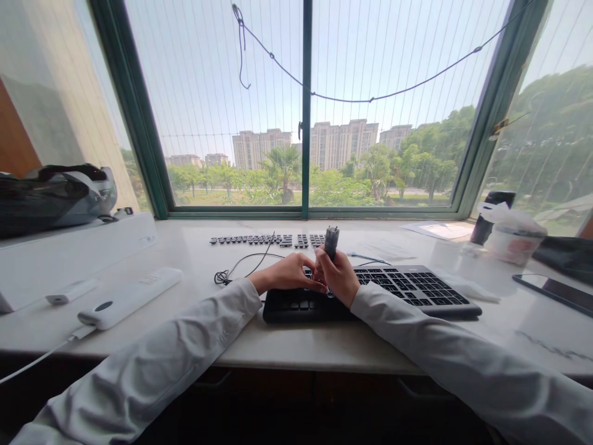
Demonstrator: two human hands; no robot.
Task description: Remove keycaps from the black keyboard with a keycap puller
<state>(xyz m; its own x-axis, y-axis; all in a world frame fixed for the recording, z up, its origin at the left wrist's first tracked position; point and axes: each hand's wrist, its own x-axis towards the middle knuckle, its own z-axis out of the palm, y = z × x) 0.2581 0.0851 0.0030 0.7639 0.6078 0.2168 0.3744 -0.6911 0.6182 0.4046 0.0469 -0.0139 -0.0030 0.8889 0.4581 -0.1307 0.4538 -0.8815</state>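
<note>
The keyboard (407, 287) is black and lies flat on the pale counter (287, 346) in the middle of the frame, a little to the right. Both hands rest on its left part. The right hand (340, 275) is closed around a small gray tool (331, 240) that stands upright, with its top sticking out above the fingers and its lower end down at the keys. The left hand (285, 275) lies flat on the keyboard, touching the right hand, with its fingers stretched toward the foot of the tool; it is pressing down and holds nothing that can be seen. Both arms wear pale gray sleeves. Just behind the hands, toward the window (306, 105), a row of loose keycaps (266, 240) lies in lines on the counter. A thin black cable (241, 266) curls on the counter just left of the left hand. At lower left of the frame lies a long white device (127, 298) with a white cord, and near it a small white block (69, 292). At upper left a dark helmet (55, 194) sits on a white box (74, 253). At right stand a dark cup (491, 216) and a white tub (514, 241), with a phone (553, 290) lying flat near the right edge.
</note>
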